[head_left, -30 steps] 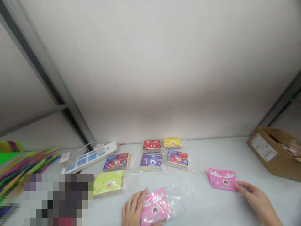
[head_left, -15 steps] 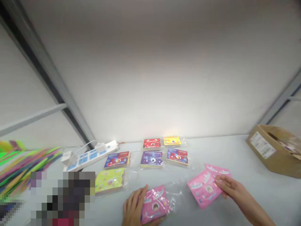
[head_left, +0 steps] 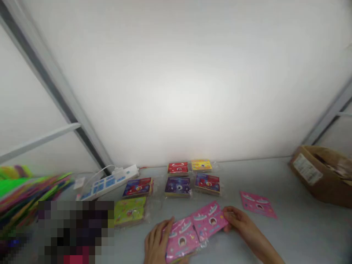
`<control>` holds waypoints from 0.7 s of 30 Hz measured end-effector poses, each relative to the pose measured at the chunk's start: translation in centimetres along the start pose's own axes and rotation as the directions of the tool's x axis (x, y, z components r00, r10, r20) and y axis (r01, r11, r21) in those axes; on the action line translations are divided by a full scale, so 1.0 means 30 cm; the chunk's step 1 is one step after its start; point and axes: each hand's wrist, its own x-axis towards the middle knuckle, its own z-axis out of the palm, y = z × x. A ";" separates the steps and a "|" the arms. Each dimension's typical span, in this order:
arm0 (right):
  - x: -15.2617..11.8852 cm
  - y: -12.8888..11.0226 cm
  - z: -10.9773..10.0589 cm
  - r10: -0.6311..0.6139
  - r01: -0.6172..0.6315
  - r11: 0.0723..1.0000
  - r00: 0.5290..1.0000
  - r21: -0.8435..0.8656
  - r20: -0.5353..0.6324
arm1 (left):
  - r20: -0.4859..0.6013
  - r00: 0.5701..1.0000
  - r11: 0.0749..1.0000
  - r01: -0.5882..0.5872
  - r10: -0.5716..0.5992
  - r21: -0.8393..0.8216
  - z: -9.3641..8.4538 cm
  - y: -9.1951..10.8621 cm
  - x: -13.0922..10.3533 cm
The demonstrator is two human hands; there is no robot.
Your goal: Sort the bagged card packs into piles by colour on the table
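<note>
My left hand [head_left: 158,240] is wrapped around the left side of a bagged stack of pink cards [head_left: 183,240], low in the head view. Between the thumb and fingers of my right hand [head_left: 233,219] is the right edge of a single pink card [head_left: 210,221]. Its left edge meets the stack at the mouth of the clear plastic bag; whether it is inside the bag I cannot tell. Another pink card [head_left: 258,204] lies flat on the table to the right.
Behind my hands lie several bagged card packs: green [head_left: 130,211], purple [head_left: 178,187], red [head_left: 178,168] and yellow [head_left: 201,165]. A white power strip [head_left: 110,182] sits at left, near colourful strips [head_left: 35,194]. An open cardboard box [head_left: 321,178] stands at right.
My right hand has moved left with one pink card, bringing it against the bagged stack. The other pink card stays on the table, now uncovered. My left hand keeps its hold.
</note>
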 end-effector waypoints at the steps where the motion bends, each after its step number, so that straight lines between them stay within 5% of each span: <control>1: -0.004 0.009 0.007 0.016 -0.017 0.999 1.000 0.050 0.024 | -0.002 1.000 1.000 -0.007 0.007 -0.001 0.000 -0.002 -0.001; 5: -0.004 0.062 0.045 -0.001 -0.012 0.996 0.989 0.085 0.151 | 0.000 1.000 1.000 0.002 -0.002 0.008 -0.010 0.003 -0.002; 11: -0.014 0.052 0.178 -0.080 0.168 0.931 0.960 -0.323 0.267 | -0.008 1.000 0.999 -0.030 0.030 0.030 -0.022 0.015 0.001; 15: -0.018 0.026 0.225 -0.158 0.260 0.883 0.949 -0.390 0.274 | -0.014 1.000 1.000 -0.010 0.010 0.022 -0.020 0.011 0.008; 18: 0.000 0.023 0.162 -0.155 0.222 0.889 0.969 -0.401 0.194 | 0.002 1.000 1.000 -0.005 0.005 0.019 -0.018 0.006 0.010; 21: 0.016 0.013 0.001 -0.235 0.222 0.871 0.972 -0.438 0.025 | 0.015 1.000 0.999 -0.023 0.022 0.033 -0.012 -0.008 0.008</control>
